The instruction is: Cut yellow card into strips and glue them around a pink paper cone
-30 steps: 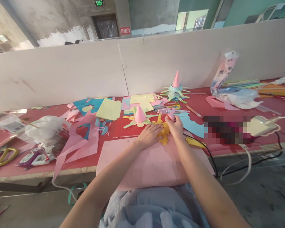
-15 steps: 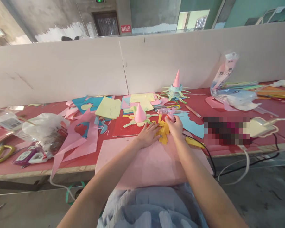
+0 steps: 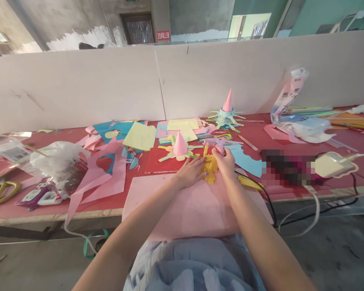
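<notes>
Glue gun (image 3: 214,142), nozzle (image 3: 205,142) leftward, is gripped in the right hand (image 3: 225,162); left hand (image 3: 191,172) spreads flat, empty, touching yellow paper (image 3: 212,166). Swinging the nozzle nearer could burn that hand.

Yellow paper piece (image 3: 211,167): deep golden yellow, cut into several strip-like arms, some overlapping; lies flat between the two hands. Left hand (image 3: 191,173) rests palm down, its fingertips over the near-left edge; one narrow arm points away, past the fingertips. Part of the outline hidden by the fingers, so full shape not readable.

Glue gun (image 3: 214,142): pale pink; handle gripped in right hand (image 3: 225,162), barrel just beyond that hand's fingers and roughly level, nozzle pointing left, over toward the far side of left hand. Whether nozzle touches paper: cannot tell.
</notes>
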Available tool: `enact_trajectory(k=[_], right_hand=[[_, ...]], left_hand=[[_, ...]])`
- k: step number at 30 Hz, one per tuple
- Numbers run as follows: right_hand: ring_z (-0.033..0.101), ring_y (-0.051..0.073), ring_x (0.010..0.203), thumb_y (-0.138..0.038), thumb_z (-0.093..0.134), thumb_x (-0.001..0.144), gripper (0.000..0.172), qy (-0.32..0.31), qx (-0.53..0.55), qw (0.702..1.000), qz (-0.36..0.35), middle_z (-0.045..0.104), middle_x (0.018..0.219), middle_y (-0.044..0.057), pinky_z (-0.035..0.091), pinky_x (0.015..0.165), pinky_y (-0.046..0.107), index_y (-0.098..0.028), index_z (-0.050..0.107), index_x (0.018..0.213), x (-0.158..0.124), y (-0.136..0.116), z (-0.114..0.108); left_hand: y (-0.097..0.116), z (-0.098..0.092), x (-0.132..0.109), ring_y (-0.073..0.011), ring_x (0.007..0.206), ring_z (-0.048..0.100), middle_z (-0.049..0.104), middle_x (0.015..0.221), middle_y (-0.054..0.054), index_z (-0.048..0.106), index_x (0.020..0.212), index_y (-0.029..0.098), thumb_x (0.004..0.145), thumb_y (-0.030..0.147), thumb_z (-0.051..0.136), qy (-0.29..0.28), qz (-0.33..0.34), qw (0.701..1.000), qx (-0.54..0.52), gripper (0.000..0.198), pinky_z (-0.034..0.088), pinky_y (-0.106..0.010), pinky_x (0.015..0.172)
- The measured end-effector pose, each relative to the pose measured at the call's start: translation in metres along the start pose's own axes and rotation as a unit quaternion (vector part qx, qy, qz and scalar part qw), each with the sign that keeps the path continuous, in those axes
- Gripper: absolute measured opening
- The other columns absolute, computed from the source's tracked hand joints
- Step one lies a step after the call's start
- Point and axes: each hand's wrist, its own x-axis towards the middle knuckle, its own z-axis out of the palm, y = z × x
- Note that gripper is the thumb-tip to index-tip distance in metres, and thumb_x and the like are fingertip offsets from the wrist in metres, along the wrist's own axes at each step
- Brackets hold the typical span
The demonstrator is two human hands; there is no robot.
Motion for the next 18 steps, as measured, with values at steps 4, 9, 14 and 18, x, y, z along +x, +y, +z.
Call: enact_trajectory(k=[4, 9, 14, 18], right_hand=[[0.045, 0.013, 0.060, -0.049, 0.059, 0.067, 0.031, 0.024, 0.016, 1.000, 0.002, 0.054, 0.068, -0.001, 0.035, 0.060, 0.026, -0.020, 0.050, 0.074, -0.002, -0.008, -0.003], [0.045, 0.013, 0.063, -0.050, 0.054, 0.072, 0.032, 0.081, 0.037, 0.996, -0.007, 0.053, 0.070, 0.000, 0.035, 0.062, 0.026, -0.019, 0.047, 0.075, -0.004, -0.017, -0.008], [0.046, 0.014, 0.064, -0.047, 0.055, 0.072, 0.029, 0.086, 0.037, 0.996, -0.011, 0.053, 0.070, 0.000, 0.036, 0.064, 0.026, -0.020, 0.047, 0.074, -0.004, -0.015, -0.007], [0.045, 0.013, 0.061, -0.046, 0.057, 0.071, 0.028, 0.079, 0.039, 0.996, -0.010, 0.051, 0.067, -0.002, 0.036, 0.061, 0.025, -0.020, 0.047, 0.073, -0.003, -0.012, -0.006]], left_hand=[[0.000, -0.005, -0.001, -0.0219, 0.136, 0.021, 0.033, 0.144, -0.005, 0.035, 0.136, 0.024, 0.090, 0.048, 0.028, 0.010, 0.004, 1.000, -0.022, 0.053, 0.013, -0.047, 0.111], [-0.009, -0.012, -0.005, -0.0197, 0.129, 0.035, 0.045, 0.136, -0.006, 0.043, 0.131, 0.024, 0.090, 0.041, 0.034, 0.093, 0.000, 0.990, -0.107, 0.045, 0.026, -0.040, 0.108], [-0.021, -0.018, -0.007, -0.0175, 0.116, 0.050, 0.057, 0.122, -0.007, 0.059, 0.114, 0.020, 0.091, 0.035, 0.033, 0.208, -0.046, 0.951, -0.224, 0.037, 0.038, -0.034, 0.100], [-0.024, -0.033, -0.011, -0.0166, 0.107, 0.056, 0.063, 0.112, -0.005, 0.065, 0.102, 0.021, 0.089, 0.036, 0.039, 0.273, -0.113, 0.913, -0.280, 0.032, 0.043, -0.030, 0.094]])
